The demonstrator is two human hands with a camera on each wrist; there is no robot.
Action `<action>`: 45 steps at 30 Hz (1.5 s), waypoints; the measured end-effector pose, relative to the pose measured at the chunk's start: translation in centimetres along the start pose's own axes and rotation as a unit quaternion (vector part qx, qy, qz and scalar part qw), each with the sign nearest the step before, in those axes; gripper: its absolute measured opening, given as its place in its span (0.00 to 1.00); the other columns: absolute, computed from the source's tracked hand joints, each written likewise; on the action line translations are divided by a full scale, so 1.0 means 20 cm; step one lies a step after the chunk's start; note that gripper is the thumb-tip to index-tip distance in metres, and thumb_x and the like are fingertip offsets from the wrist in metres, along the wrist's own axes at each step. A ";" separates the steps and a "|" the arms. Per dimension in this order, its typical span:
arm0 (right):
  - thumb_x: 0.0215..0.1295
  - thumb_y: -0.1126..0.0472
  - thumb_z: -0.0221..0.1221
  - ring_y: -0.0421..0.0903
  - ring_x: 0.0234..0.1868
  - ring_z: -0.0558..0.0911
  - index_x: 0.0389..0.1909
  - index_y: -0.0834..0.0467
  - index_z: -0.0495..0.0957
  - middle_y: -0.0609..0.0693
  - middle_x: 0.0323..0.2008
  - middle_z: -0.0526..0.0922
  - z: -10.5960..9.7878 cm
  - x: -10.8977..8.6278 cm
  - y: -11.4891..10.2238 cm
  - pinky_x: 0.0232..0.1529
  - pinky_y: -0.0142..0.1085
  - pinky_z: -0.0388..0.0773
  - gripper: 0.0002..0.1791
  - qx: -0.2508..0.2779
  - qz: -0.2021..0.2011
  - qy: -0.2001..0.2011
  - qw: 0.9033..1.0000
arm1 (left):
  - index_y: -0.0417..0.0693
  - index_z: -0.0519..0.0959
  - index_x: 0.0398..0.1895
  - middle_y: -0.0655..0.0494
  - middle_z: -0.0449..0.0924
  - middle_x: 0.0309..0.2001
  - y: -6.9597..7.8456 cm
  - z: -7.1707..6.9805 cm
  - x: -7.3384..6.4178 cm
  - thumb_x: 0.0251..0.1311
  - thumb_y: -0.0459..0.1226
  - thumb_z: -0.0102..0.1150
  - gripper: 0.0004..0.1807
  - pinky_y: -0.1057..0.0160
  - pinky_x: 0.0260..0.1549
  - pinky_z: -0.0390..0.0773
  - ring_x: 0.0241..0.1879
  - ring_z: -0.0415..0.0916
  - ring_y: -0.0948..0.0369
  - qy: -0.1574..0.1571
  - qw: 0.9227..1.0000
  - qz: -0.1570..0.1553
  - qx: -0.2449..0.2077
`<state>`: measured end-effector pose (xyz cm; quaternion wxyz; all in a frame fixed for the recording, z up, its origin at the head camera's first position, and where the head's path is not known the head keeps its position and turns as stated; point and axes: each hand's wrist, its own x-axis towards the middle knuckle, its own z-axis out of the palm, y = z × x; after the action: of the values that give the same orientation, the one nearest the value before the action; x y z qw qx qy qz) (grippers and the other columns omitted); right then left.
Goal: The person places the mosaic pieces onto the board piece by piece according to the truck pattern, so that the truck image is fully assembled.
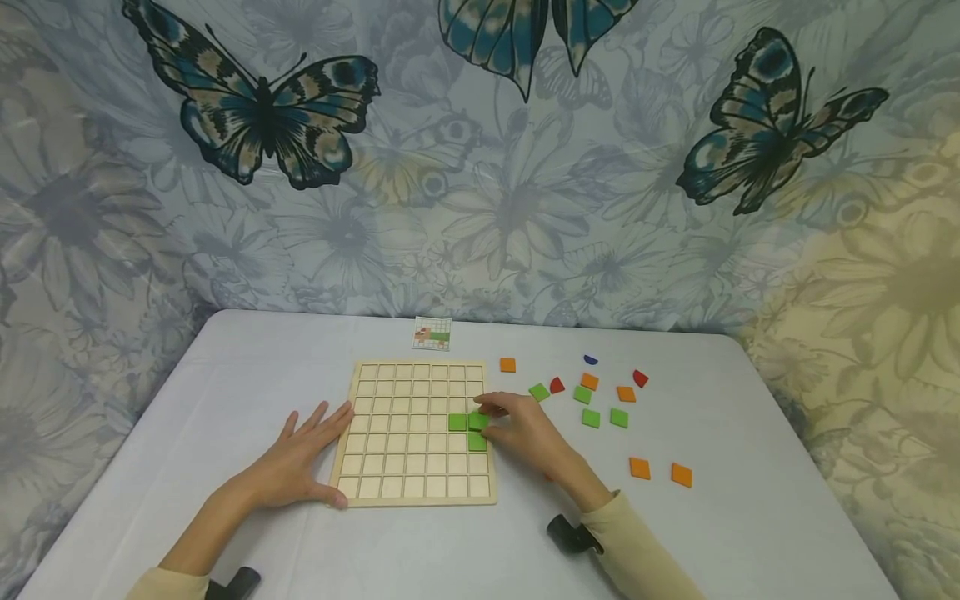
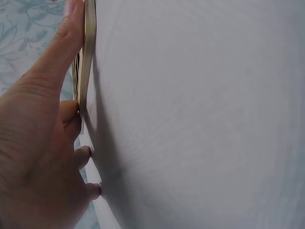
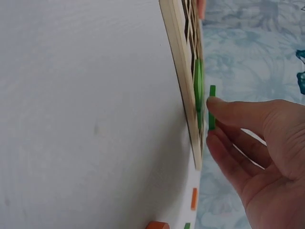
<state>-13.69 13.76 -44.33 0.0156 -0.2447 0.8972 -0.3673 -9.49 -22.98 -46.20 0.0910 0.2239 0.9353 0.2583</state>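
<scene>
A wooden grid board (image 1: 417, 503) lies on the white table. My left hand (image 1: 298, 465), fingers spread, rests at the board's left edge, with the thumb at its near left corner. Over the right side of the board, my right hand (image 1: 531, 433) pinches a green square tile (image 3: 212, 114) between thumb and fingers. The right wrist view has this tile just above the board's surface. Two green tiles sit in cells close by: one green tile (image 1: 457, 422) to the left and another green tile (image 1: 477, 442) on the near side.
Loose pieces lie right of the board: several orange squares (image 1: 640, 468), several green squares (image 1: 618, 418), two red pieces (image 1: 640, 378) and a blue half-round piece (image 1: 591, 360). A small picture card (image 1: 432, 333) lies beyond the board, near the table's far edge.
</scene>
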 end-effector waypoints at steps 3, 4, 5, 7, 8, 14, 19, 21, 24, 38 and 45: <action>0.55 0.70 0.69 0.44 0.45 0.82 0.55 0.61 0.80 0.49 0.44 0.86 0.00 0.00 -0.01 0.49 0.41 0.80 0.24 0.003 -0.004 -0.008 1.000 | 0.40 0.56 0.75 0.44 0.50 0.76 0.00 0.00 0.00 0.27 0.68 0.71 0.71 0.28 0.66 0.33 0.74 0.40 0.36 0.000 1.000 0.001 -0.001; 0.55 0.71 0.69 0.44 0.45 0.82 0.54 0.61 0.80 0.49 0.44 0.86 0.01 0.00 -0.01 0.49 0.41 0.81 0.24 0.006 -0.006 -0.011 1.000 | 0.40 0.56 0.75 0.44 0.50 0.76 0.00 0.00 0.00 0.27 0.68 0.71 0.71 0.28 0.66 0.33 0.74 0.40 0.36 0.000 1.000 0.001 0.000; 0.55 0.71 0.69 0.44 0.45 0.83 0.54 0.62 0.80 0.49 0.45 0.86 0.01 0.00 -0.01 0.49 0.41 0.81 0.23 0.007 -0.010 -0.014 1.000 | 0.40 0.56 0.75 0.44 0.50 0.76 0.00 0.00 0.00 0.27 0.68 0.71 0.71 0.28 0.66 0.33 0.74 0.40 0.36 0.001 1.000 0.001 0.000; 0.55 0.71 0.69 0.44 0.46 0.83 0.53 0.62 0.81 0.49 0.45 0.86 0.01 -0.01 -0.01 0.49 0.41 0.81 0.22 0.013 -0.014 -0.022 1.000 | 0.40 0.56 0.75 0.44 0.50 0.76 0.00 0.00 0.00 0.27 0.69 0.71 0.71 0.28 0.66 0.33 0.74 0.40 0.36 0.001 1.000 0.001 0.001; 0.55 0.71 0.68 0.44 0.46 0.83 0.52 0.62 0.81 0.50 0.45 0.86 0.02 -0.01 -0.02 0.50 0.41 0.81 0.22 0.014 -0.019 -0.028 0.999 | 0.40 0.56 0.75 0.44 0.50 0.76 0.00 0.00 0.00 0.27 0.69 0.71 0.71 0.28 0.66 0.33 0.74 0.40 0.36 0.001 1.000 0.001 0.002; 0.55 0.71 0.68 0.43 0.46 0.83 0.50 0.62 0.81 0.49 0.45 0.86 0.04 -0.03 -0.03 0.50 0.37 0.80 0.20 0.011 -0.045 -0.047 0.998 | 0.40 0.57 0.75 0.44 0.51 0.76 0.00 0.00 0.00 0.26 0.69 0.71 0.71 0.28 0.66 0.33 0.74 0.41 0.36 0.004 1.000 0.001 0.005; 0.55 0.71 0.69 0.43 0.46 0.83 0.50 0.62 0.82 0.50 0.45 0.86 0.05 -0.02 -0.04 0.49 0.37 0.80 0.19 0.017 -0.050 -0.050 0.997 | 0.40 0.57 0.75 0.44 0.50 0.76 0.00 0.00 0.00 0.27 0.68 0.71 0.71 0.28 0.66 0.33 0.74 0.41 0.36 0.006 1.000 0.002 0.002; 0.55 0.70 0.69 0.43 0.46 0.83 0.49 0.63 0.82 0.50 0.45 0.86 0.06 -0.02 -0.05 0.50 0.36 0.80 0.19 0.016 -0.054 -0.053 0.997 | 0.40 0.57 0.75 0.44 0.50 0.76 0.00 0.00 -0.01 0.27 0.69 0.71 0.71 0.29 0.66 0.33 0.74 0.41 0.36 0.006 1.000 0.001 0.001; 0.54 0.70 0.70 0.43 0.47 0.84 0.49 0.63 0.82 0.50 0.45 0.86 0.06 -0.02 -0.06 0.51 0.36 0.80 0.19 0.015 -0.056 -0.054 0.997 | 0.40 0.57 0.75 0.43 0.50 0.76 0.01 0.00 -0.01 0.27 0.68 0.71 0.70 0.28 0.65 0.33 0.74 0.41 0.35 0.007 1.000 0.002 0.000; 0.55 0.69 0.70 0.43 0.49 0.83 0.50 0.62 0.82 0.50 0.47 0.86 0.08 0.00 -0.07 0.52 0.36 0.79 0.20 -0.011 -0.058 -0.070 0.996 | 0.40 0.56 0.75 0.44 0.50 0.76 0.00 0.00 -0.01 0.27 0.67 0.72 0.71 0.29 0.66 0.33 0.74 0.40 0.36 0.002 1.000 -0.002 -0.001; 0.55 0.68 0.70 0.43 0.48 0.83 0.49 0.60 0.83 0.50 0.46 0.86 0.09 0.00 -0.07 0.51 0.34 0.80 0.19 -0.029 -0.059 -0.071 0.995 | 0.39 0.56 0.75 0.44 0.50 0.76 0.00 0.00 -0.01 0.28 0.67 0.72 0.70 0.28 0.65 0.33 0.74 0.40 0.35 0.002 1.000 0.005 -0.001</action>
<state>-12.76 11.65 -44.62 0.0503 -0.3232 0.8880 -0.3232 -9.39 -23.06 -46.14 0.0877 0.2283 0.9339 0.2607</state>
